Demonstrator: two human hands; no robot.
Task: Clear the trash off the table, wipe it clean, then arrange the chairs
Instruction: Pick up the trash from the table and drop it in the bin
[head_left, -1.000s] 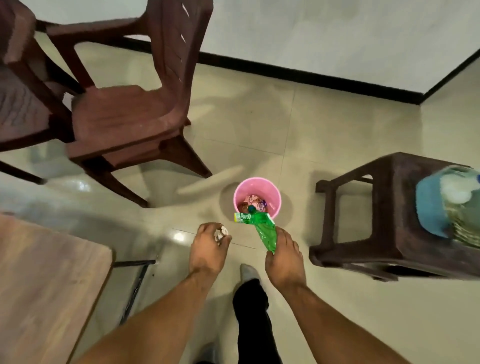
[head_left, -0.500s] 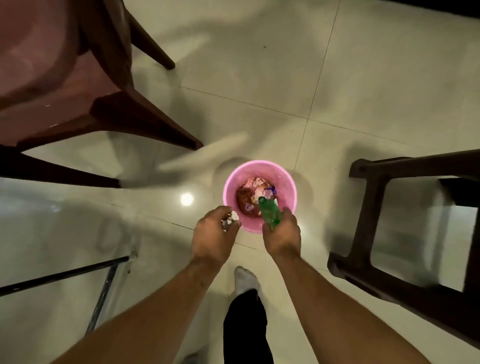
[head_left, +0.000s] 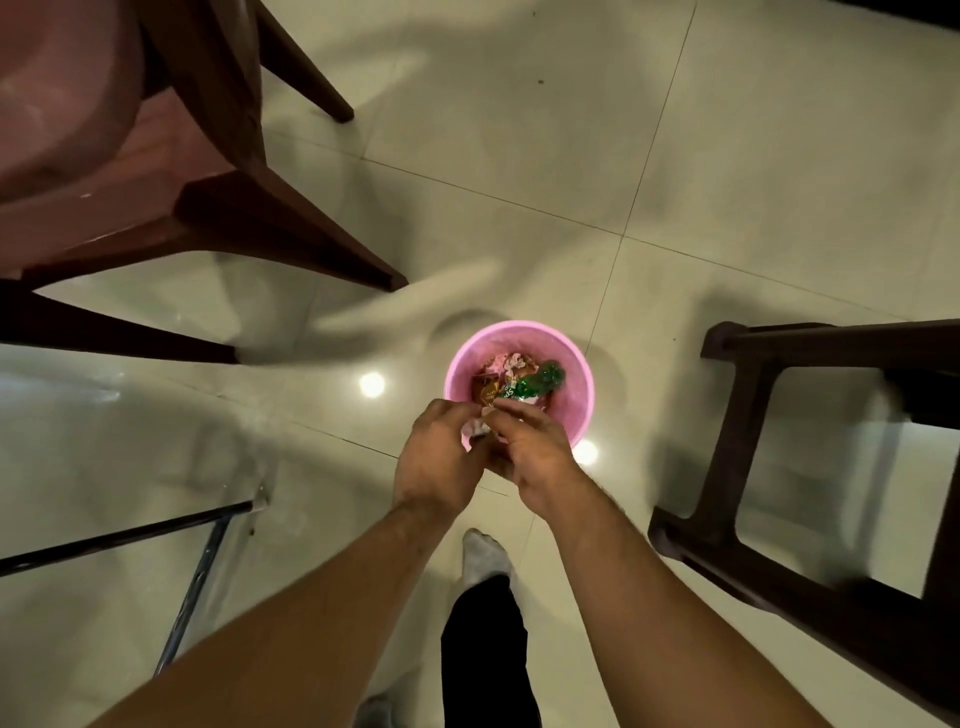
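A small pink bin (head_left: 571, 358) stands on the tiled floor, holding wrappers and a crushed green plastic bottle (head_left: 540, 380) that lies on top. Both of my hands meet over the bin's near rim. My left hand (head_left: 436, 462) is closed around a crumpled whitish scrap (head_left: 474, 427), of which only a bit shows between the fingers. My right hand (head_left: 530, 447) touches that scrap with its fingertips, and I see nothing else in it.
A brown plastic chair (head_left: 197, 208) stands at the upper left, its legs close to the bin. A dark brown stool (head_left: 737, 447) is at the right. Black metal table legs (head_left: 197, 571) cross the lower left. My socked foot (head_left: 483, 556) is below the hands.
The green bottle has left my right hand and now lies in the bin. My right hand has moved over to the left hand and the scrap.
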